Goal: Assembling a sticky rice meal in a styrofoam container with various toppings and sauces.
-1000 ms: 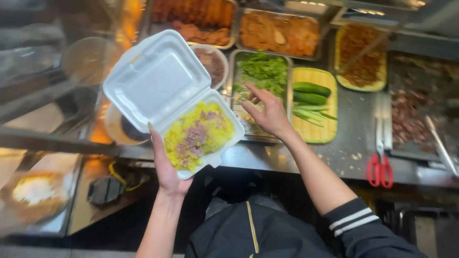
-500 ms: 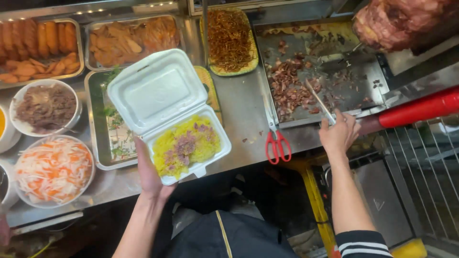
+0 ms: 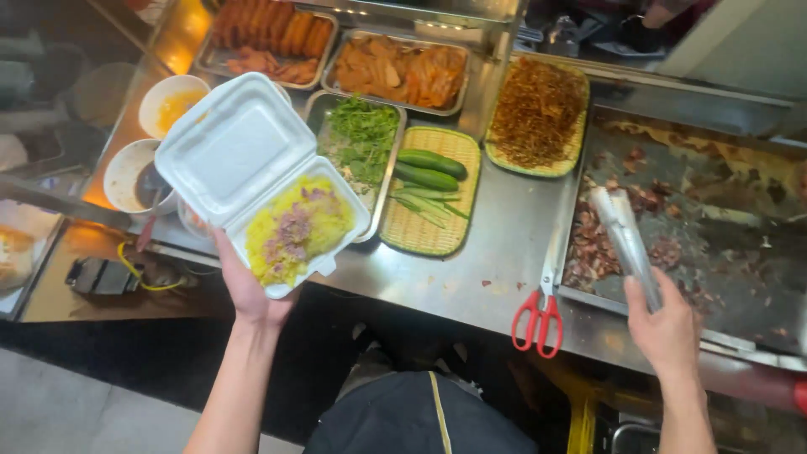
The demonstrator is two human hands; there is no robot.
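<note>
The foam box [image 3: 261,181] is open, its lid tilted up and back, and the lower half is filled with yellow rice [image 3: 296,229] with purple bits on top. The left hand [image 3: 250,296] carries it from below, palm under the filled half and fingers curled up on the near edge, over the front of the steel counter [image 3: 496,244]. Such a box looks light and a little soft; I judge that it bends easily if taken by one corner, and the hinge is weak, so the flat support under the heavy half is the safe place to hold. The lid hangs free and can flap.

The right hand [image 3: 668,332] is closed around the handles of metal tongs [image 3: 624,240], whose tips point over the griddle [image 3: 714,219] with chopped meat [image 3: 597,248] on it. The tongs are stiff and smooth, probably greasy, so the grip near the end of the handles must be firm.

Red scissors [image 3: 540,315] lie on the counter between the two hands, just beside the griddle edge. Behind the box are a tray of herbs [image 3: 363,139], a woven tray with cucumbers [image 3: 430,171], a basket of fried noodles [image 3: 538,109], trays of fried pieces [image 3: 402,71], and two bowls [image 3: 168,105] at the left.
</note>
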